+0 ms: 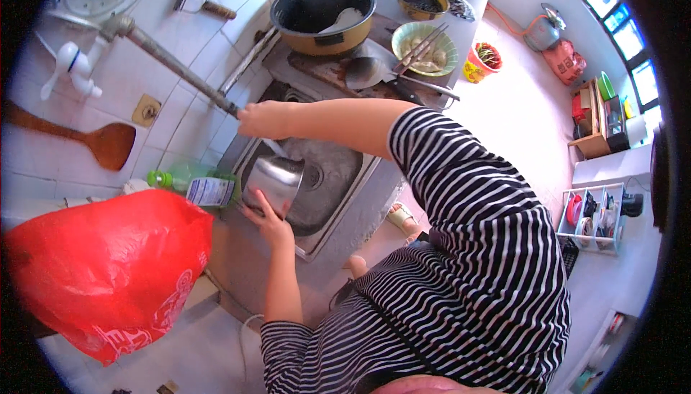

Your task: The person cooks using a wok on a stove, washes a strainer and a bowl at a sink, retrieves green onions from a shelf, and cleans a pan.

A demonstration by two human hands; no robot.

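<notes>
My left hand (272, 224) grips a shiny stainless steel pot (274, 181), tilted over the metal sink basin (329, 199). Its fingers spread along the pot's outer wall. Above it, my right hand (267, 120) is closed at the lower end of a metal water pipe (183, 70) on the tiled wall. The fitting under that hand is hidden. A pale streak, seemingly water, runs from beneath the hand towards the pot. The sink's drain (313, 177) shows beside the pot.
A green bottle (213, 189) and a bulging red plastic bag (113, 264) stand left of the sink. Beyond it are a large black-lined pot (324, 38), a turner (367, 72), a black-handled knife (405, 90) and a green bowl (434, 65) of food with chopsticks. A wooden spatula (110, 143) hangs nearby.
</notes>
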